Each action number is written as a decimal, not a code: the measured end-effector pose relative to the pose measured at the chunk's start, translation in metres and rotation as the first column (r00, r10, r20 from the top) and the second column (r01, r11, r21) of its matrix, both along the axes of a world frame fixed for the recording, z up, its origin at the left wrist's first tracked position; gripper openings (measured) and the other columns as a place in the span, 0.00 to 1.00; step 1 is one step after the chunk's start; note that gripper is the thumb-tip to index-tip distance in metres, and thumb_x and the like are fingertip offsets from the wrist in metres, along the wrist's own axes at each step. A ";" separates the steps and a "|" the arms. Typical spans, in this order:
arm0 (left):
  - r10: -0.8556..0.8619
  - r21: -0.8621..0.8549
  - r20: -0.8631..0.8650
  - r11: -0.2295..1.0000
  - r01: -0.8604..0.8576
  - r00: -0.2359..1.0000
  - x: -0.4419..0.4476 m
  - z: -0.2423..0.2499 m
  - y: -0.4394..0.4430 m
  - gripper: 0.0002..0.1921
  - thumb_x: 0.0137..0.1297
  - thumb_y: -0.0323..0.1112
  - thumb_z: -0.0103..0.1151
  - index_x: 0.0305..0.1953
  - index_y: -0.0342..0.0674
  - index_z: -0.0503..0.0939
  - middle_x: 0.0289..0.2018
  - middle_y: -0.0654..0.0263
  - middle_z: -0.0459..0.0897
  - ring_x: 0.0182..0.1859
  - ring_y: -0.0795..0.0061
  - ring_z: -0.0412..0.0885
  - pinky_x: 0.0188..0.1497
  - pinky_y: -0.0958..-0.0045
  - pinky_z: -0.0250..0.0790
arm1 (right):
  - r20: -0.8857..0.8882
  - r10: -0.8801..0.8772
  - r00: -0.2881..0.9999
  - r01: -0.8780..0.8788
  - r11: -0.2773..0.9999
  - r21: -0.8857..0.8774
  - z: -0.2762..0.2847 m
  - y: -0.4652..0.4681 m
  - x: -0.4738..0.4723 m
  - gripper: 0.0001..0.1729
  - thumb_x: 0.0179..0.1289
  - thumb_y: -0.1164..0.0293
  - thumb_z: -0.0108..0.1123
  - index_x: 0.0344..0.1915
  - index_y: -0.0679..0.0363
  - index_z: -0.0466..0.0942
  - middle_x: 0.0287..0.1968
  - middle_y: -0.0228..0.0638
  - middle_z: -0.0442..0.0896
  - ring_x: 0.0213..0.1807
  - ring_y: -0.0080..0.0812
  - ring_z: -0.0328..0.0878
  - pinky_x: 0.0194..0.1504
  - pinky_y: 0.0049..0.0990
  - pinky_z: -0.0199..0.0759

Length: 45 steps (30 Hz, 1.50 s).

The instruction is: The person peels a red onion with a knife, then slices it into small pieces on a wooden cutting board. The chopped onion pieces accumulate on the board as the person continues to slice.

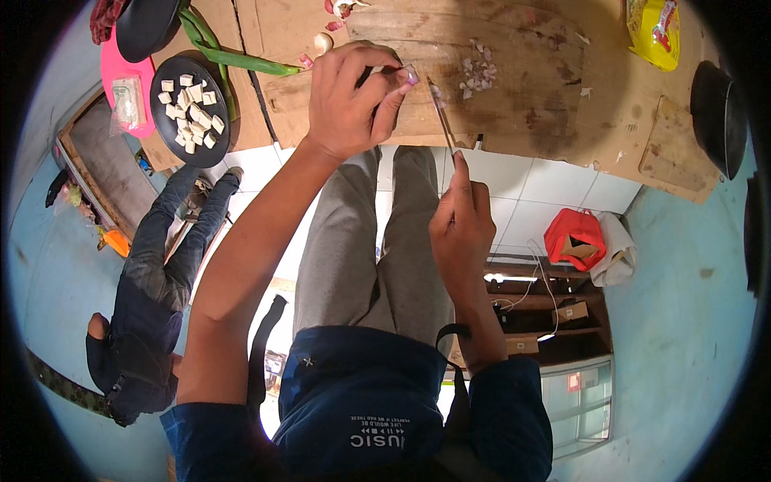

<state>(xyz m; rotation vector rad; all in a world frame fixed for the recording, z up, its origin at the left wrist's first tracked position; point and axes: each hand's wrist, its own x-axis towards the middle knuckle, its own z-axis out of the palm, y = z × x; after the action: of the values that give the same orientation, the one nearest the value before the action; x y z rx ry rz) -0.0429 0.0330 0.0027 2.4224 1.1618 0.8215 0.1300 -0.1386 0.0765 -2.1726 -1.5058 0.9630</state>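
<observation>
Between the fingertips of my left hand (pixel 355 99) is a small piece of peeled shallot (pixel 411 75), held above a worn wooden cutting board (pixel 512 114). My right hand (pixel 464 223) grips a knife (pixel 444 123) by its handle, with the index finger stretched along it. The blade points away from me over the board's near edge, beside a few shallot slices (pixel 437 93). A small heap of chopped shallot (pixel 477 71) lies farther right on the board. Garlic (pixel 323 42) and shallot skins lie near the board's far left side.
On the left, a black plate (pixel 190 153) holds pale cubes, beside green leaves (pixel 253 62) and a pink tray (pixel 141 66). A yellow packet (pixel 656 36), a small wooden board (pixel 677 144) and a black pan (pixel 717 120) are on the right. Another person (pixel 147 289) is at the left.
</observation>
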 end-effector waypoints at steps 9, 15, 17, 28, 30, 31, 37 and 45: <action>0.003 -0.015 -0.008 1.000 -0.003 1.000 0.000 0.002 0.000 0.05 0.65 0.35 0.72 0.40 0.49 0.86 0.47 0.72 0.86 0.52 0.62 0.79 0.53 0.61 0.66 | 0.023 0.001 1.000 -0.003 0.997 0.081 -0.022 0.018 0.001 0.35 0.73 0.78 0.61 0.79 0.62 0.70 0.38 0.40 0.82 0.32 0.38 0.85 0.30 0.35 0.83; 0.011 -0.024 0.007 1.000 -0.011 1.000 0.001 0.002 -0.001 0.05 0.65 0.34 0.72 0.40 0.50 0.86 0.47 0.73 0.86 0.52 0.62 0.79 0.52 0.62 0.66 | -0.044 0.023 0.999 -0.019 0.996 0.090 0.000 0.030 0.015 0.35 0.76 0.78 0.61 0.80 0.64 0.68 0.37 0.40 0.84 0.31 0.37 0.86 0.29 0.35 0.80; 0.007 -0.014 0.006 1.000 -0.007 1.000 0.001 0.001 -0.001 0.05 0.65 0.34 0.72 0.40 0.50 0.86 0.47 0.73 0.86 0.52 0.61 0.79 0.52 0.61 0.66 | -0.068 -0.017 0.998 0.022 0.997 0.080 0.009 0.029 0.018 0.33 0.77 0.79 0.60 0.80 0.63 0.70 0.37 0.41 0.84 0.31 0.37 0.84 0.30 0.34 0.79; 0.008 0.004 0.006 1.000 -0.008 1.000 -0.001 -0.002 -0.001 0.05 0.65 0.35 0.72 0.39 0.47 0.86 0.47 0.72 0.86 0.51 0.62 0.78 0.50 0.62 0.65 | 0.000 0.014 1.000 -0.014 0.999 0.039 -0.003 0.013 0.009 0.42 0.70 0.80 0.64 0.83 0.51 0.68 0.37 0.38 0.79 0.30 0.36 0.84 0.31 0.36 0.82; 0.017 0.000 0.004 1.000 -0.017 1.000 -0.001 -0.002 -0.002 0.05 0.66 0.35 0.72 0.39 0.48 0.86 0.47 0.72 0.86 0.51 0.62 0.78 0.50 0.61 0.65 | 0.045 0.026 0.999 -0.029 0.998 0.052 -0.008 0.011 0.006 0.43 0.69 0.80 0.64 0.83 0.50 0.68 0.37 0.38 0.79 0.30 0.36 0.83 0.31 0.36 0.82; 0.015 0.000 -0.007 1.000 -0.015 1.000 -0.001 -0.002 -0.002 0.05 0.66 0.35 0.72 0.39 0.48 0.86 0.47 0.72 0.86 0.51 0.61 0.78 0.51 0.61 0.65 | 0.070 0.031 0.997 -0.036 0.997 0.063 -0.010 0.010 0.005 0.43 0.69 0.79 0.64 0.83 0.50 0.68 0.37 0.37 0.79 0.30 0.36 0.83 0.31 0.36 0.82; -0.002 -0.003 -0.008 1.000 0.002 1.000 -0.002 0.000 0.000 0.05 0.66 0.36 0.72 0.39 0.47 0.86 0.47 0.72 0.86 0.52 0.61 0.79 0.51 0.61 0.66 | 0.002 -0.008 1.000 0.008 1.000 0.014 -0.007 0.011 0.013 0.42 0.68 0.79 0.64 0.81 0.49 0.70 0.38 0.36 0.80 0.31 0.35 0.84 0.31 0.36 0.81; -0.006 -0.003 -0.016 1.000 0.006 1.000 -0.001 0.002 0.001 0.05 0.66 0.36 0.72 0.40 0.48 0.86 0.47 0.72 0.86 0.52 0.61 0.78 0.51 0.61 0.66 | -0.119 -0.110 0.987 0.114 0.993 0.031 0.000 0.014 0.019 0.32 0.76 0.79 0.58 0.78 0.59 0.73 0.36 0.39 0.82 0.32 0.36 0.84 0.32 0.36 0.79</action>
<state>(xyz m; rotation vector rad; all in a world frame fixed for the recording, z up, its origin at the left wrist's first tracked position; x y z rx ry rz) -0.0437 0.0336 0.0045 2.4336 1.1602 0.7997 0.1485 -0.1246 0.0763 -2.1109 -1.3233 0.9973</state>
